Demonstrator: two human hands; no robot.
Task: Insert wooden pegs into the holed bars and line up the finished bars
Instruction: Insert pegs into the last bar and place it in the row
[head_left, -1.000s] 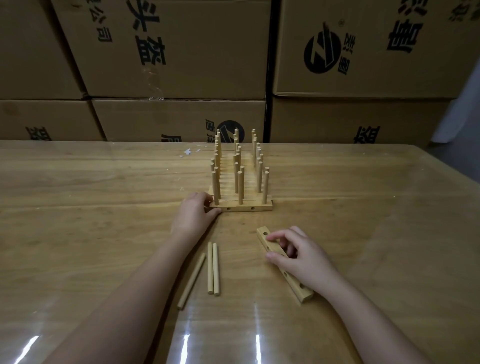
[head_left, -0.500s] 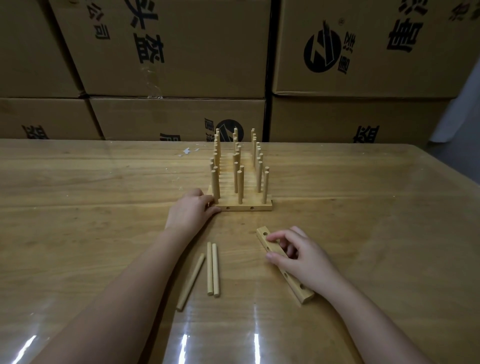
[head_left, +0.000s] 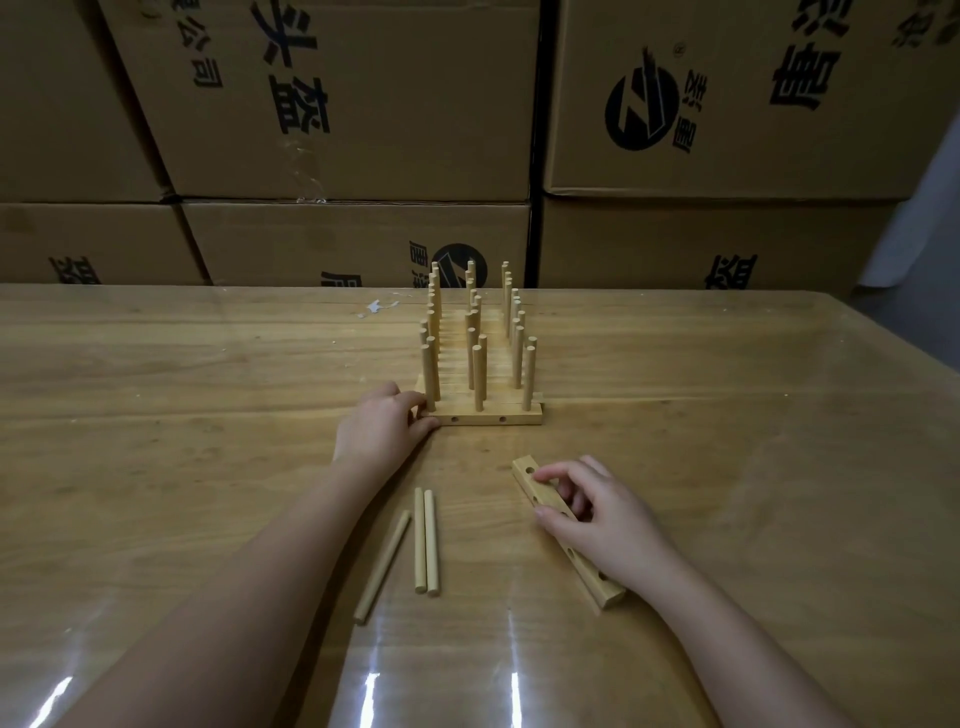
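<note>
At twelve o'clock on the table (head_left: 727, 467), the finished bars (head_left: 488, 418) stand ranked. The left hand (head_left: 384, 431) pinches the nearest one's left end, apparently squaring it. At four o'clock the right hand (head_left: 608, 519) clasps the empty bar (head_left: 537, 493) — next, each of the loose pegs (head_left: 426, 540) at seven o'clock needs holding upright over a hole.

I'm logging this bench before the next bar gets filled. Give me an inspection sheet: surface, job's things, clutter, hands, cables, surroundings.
Surface: wooden table under a glossy clear cover, with glare streaks near the front edge.
Job's things: row of finished bars with upright pegs; three loose pegs lying flat; empty holed bar lying at an angle.
Clutter: small white scrap on the far side of the table.
Hands: left hand holds the left end of the front bar; right hand grips the empty holed bar.
Cables: nothing seen.
Surroundings: stacked cardboard boxes behind the table.
</note>
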